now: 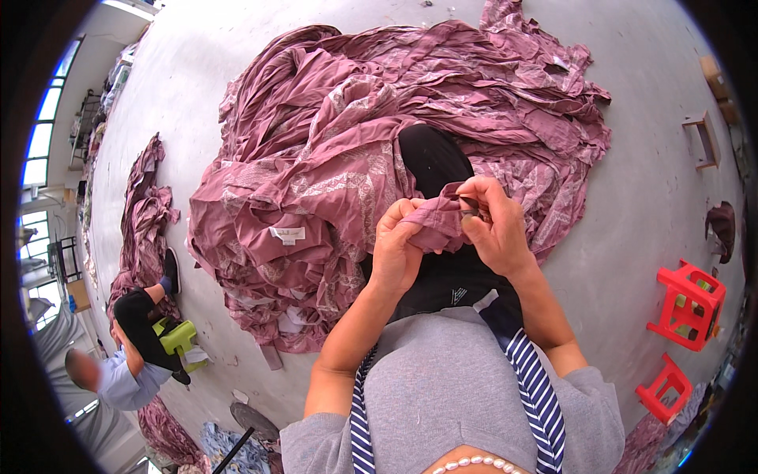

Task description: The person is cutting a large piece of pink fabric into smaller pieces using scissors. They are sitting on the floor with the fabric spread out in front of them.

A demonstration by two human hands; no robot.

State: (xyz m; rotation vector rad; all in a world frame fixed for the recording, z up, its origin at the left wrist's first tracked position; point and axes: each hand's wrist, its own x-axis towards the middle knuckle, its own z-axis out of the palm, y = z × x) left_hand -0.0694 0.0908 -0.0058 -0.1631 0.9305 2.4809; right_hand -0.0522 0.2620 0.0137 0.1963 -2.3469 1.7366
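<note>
A mauve garment with pale patterned bands [339,186] lies across my lap and runs into the big pile of the same cloth. My left hand [397,249] grips a folded edge of it, the cloth bunched between thumb and fingers. Close beside it, my right hand [497,225] is closed around a small dark tool [470,207], its fingertips against the raised edge of the garment. Fingers hide most of that tool, so its exact kind does not show. A white label [287,234] sits on the cloth left of my hands.
Beyond my knees the mauve cloth pile [505,71] spreads over the grey floor. Red plastic stools [688,304] stand at the right. On the left, another person [142,355] sits on a green stool [180,341] beside more mauve cloth [142,213].
</note>
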